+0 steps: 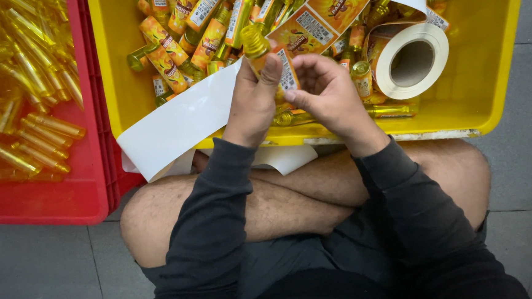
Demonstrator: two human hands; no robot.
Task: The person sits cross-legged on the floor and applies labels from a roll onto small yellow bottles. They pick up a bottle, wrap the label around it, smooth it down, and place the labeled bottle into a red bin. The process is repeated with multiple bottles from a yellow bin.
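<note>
Pinched upright between left thumb and fingers (270,69): a small yellow bottle (256,45), gold cap on top, raised just over the near wall of a yellow crate (496,86). Left hand (252,101) closed round the bottle's lower body, seemingly to steady it for labelling. Right hand (327,93) curled in from the right, fingertips (293,95) pressed to an orange label (286,71) half-wrapped on the bottle's side. Closed on the label's edge, or merely smoothing it down: cannot tell.

Behind the hands, inside the crate: a heap of labelled bottles (176,44) to the far left, and a label roll (411,60) on its side at right, within easy reach, its printed strip (331,7) looped across the pile. Spent white backing paper (178,121) spilled over the crate's near edge toward the crossed legs.

Further left, a red crate (90,148) of bare, unlabelled bottles (24,72), kept apart from the finished ones.

Hidden: the bottle's base behind the left palm, the label's far edge behind the bottle, both crates cut off at the top of the frame. Bottom corners: a grey object at left and a yellow one at right, too cropped to identify.
</note>
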